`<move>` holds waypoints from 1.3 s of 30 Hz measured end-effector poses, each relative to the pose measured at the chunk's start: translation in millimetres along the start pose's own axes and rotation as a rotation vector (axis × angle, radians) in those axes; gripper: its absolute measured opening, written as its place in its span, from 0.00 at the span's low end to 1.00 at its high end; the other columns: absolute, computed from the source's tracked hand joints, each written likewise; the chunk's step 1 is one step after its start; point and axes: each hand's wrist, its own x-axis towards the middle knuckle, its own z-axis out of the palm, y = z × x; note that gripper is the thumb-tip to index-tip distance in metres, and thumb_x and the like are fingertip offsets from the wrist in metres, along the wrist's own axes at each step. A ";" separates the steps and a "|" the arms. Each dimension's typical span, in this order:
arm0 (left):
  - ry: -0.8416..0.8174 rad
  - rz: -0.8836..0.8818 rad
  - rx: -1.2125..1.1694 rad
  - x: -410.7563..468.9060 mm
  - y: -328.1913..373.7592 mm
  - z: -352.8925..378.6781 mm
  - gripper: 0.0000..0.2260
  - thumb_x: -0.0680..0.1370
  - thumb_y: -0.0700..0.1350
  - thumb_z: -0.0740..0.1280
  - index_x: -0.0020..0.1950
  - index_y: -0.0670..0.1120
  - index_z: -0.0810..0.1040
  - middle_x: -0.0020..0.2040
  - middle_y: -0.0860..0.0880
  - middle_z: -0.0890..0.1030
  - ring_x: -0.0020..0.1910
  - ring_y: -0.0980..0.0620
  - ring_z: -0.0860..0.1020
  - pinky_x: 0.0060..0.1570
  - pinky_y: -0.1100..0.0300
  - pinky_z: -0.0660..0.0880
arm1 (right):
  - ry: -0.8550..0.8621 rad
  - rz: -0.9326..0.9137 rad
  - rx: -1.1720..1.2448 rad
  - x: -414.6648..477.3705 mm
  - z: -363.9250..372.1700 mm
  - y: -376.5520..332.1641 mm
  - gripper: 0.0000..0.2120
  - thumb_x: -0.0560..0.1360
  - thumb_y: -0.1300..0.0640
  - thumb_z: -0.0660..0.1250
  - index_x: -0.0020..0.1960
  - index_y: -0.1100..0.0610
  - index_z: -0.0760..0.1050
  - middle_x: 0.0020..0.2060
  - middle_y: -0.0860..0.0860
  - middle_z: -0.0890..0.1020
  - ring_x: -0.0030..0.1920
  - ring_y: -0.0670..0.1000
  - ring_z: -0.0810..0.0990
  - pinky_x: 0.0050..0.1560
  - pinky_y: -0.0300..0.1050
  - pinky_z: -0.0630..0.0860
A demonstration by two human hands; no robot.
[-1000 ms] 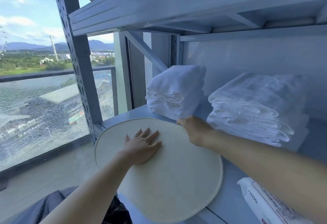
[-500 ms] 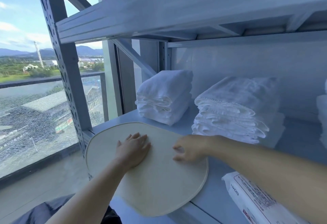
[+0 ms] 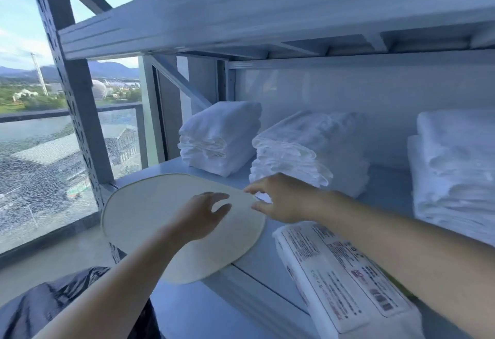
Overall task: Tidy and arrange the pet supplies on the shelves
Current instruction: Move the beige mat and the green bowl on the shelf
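A round cream mat lies flat on the left end of the grey shelf board, and its near part hangs over the front edge. My left hand is above the mat's middle with its fingers loosely curled, holding nothing. At the mat's right rim my right hand has its fingers and thumb spread apart. I cannot tell whether they touch the rim. Three stacks of folded white towels stand along the back of the shelf.
A white wrapped package with a printed label lies at the shelf's front right and juts past the edge. Close overhead is the upper shelf. A perforated steel post bounds the left side beside a window. Dark fabric sits low left.
My left palm, which lay flat on the mat, has lifted and its fingers have curled. My right hand has come from the mat's far rim to its right rim and opened.
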 end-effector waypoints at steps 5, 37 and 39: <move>-0.036 0.141 -0.175 -23.2 79.1 -10.8 0.15 0.77 0.55 0.63 0.64 0.57 0.74 0.63 0.57 0.76 0.61 0.57 0.74 0.53 0.65 0.65 | 0.104 0.059 0.045 -72.9 -25.5 31.9 0.18 0.77 0.48 0.63 0.67 0.46 0.70 0.63 0.43 0.75 0.63 0.45 0.73 0.59 0.39 0.67; -0.094 0.297 -0.045 -151.6 167.1 21.3 0.29 0.70 0.63 0.67 0.70 0.61 0.66 0.72 0.60 0.63 0.67 0.60 0.66 0.60 0.68 0.60 | 0.193 0.017 0.110 -239.9 31.3 42.1 0.36 0.68 0.58 0.72 0.71 0.42 0.63 0.72 0.42 0.63 0.70 0.41 0.62 0.61 0.25 0.53; -0.050 0.319 0.038 -155.0 169.4 23.7 0.34 0.68 0.64 0.69 0.71 0.60 0.63 0.72 0.60 0.63 0.68 0.59 0.66 0.59 0.68 0.60 | 0.246 0.015 0.145 -237.5 35.5 38.8 0.34 0.67 0.59 0.72 0.70 0.44 0.66 0.71 0.43 0.67 0.69 0.42 0.65 0.61 0.25 0.55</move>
